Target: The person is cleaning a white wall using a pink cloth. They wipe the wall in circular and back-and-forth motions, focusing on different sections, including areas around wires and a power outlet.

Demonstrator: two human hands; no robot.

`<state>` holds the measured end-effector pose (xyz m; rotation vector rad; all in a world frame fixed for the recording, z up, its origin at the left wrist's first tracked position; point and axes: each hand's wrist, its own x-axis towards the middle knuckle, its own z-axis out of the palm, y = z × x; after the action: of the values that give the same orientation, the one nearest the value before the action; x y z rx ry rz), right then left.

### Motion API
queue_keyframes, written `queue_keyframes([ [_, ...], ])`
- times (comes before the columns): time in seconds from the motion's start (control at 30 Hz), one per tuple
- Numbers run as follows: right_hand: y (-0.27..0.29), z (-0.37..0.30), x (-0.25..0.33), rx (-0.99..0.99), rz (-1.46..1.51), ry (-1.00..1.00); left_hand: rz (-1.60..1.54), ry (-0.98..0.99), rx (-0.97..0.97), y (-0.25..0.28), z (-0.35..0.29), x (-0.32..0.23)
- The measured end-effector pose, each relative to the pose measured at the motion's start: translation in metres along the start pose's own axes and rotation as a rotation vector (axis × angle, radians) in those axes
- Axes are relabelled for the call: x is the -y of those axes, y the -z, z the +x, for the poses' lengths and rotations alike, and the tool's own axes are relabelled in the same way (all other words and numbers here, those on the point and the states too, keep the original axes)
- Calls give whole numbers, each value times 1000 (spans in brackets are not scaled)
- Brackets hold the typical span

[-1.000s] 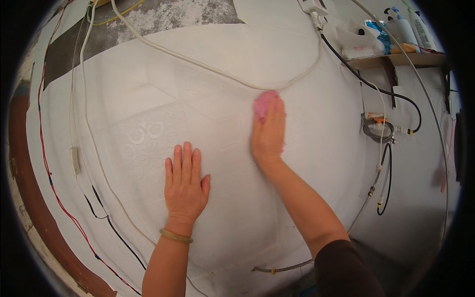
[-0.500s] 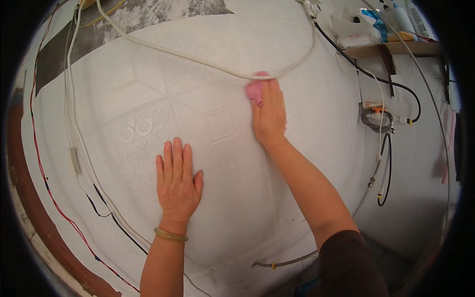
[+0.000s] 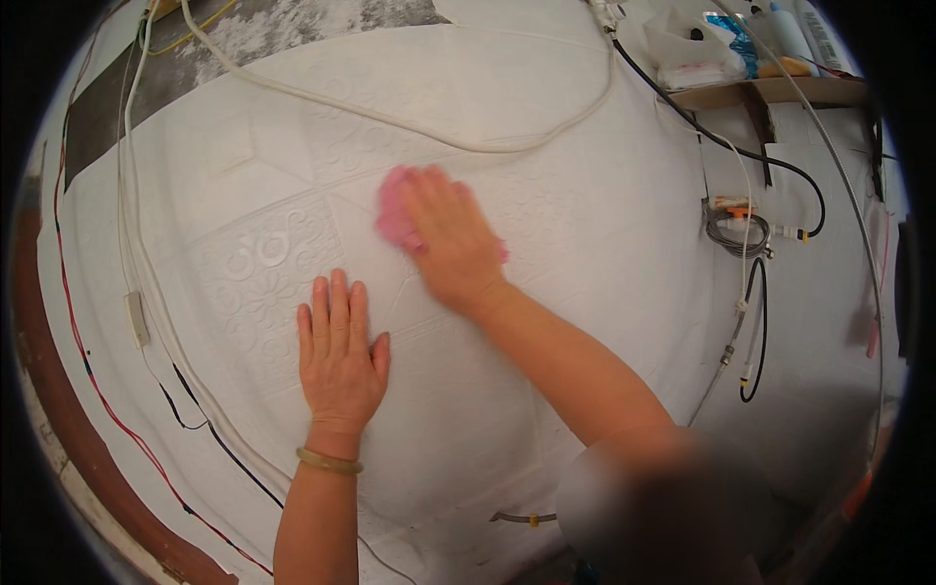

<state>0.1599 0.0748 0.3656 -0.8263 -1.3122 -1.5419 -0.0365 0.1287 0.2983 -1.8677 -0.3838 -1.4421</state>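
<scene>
My left hand (image 3: 339, 366) lies flat on the white embossed wall panel (image 3: 458, 400), its fingers straight and nearly together and a greenish bangle at the wrist. Up and to the right of it, my right hand (image 3: 453, 239) presses a pink cloth (image 3: 395, 210) against the same panel. Motion slightly smears this hand and the cloth. Pink shows past the fingertips and at the other edge of the palm; the rest is hidden under the hand. Raised flower and ring patterns (image 3: 271, 249) stand out on the panel just above my left fingers.
A white cable (image 3: 429, 135) droops across the panel above my right hand. Red and black wires (image 3: 102, 405) run down the left side. At the right hang a coiled metal hose (image 3: 736, 234) and a black hose (image 3: 673, 102), below a shelf (image 3: 809, 93) with bottles and a plastic bag.
My right hand has swept the pink cloth left and slightly down over the panel, away from the drooping cable. My left hand stays flat in nearly the same place.
</scene>
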Motion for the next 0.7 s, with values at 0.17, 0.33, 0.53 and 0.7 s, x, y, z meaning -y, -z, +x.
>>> queue_keyframes([
  [0.17, 20, -24, -65, -133, -211, -333, -25, -3, -18, -6, 1, -3],
  [0.33, 1, -27, -47, -204, -272, -425, -31, 3, -8, -11, 1, -6],
  [0.53, -6, -20, 33, 30, 88, 3, -27, 10, -9, -10, 0, -3],
  [0.7, 1, -28, -21, -51, -11, -62, -3, 3, -5, -6, -2, 0],
])
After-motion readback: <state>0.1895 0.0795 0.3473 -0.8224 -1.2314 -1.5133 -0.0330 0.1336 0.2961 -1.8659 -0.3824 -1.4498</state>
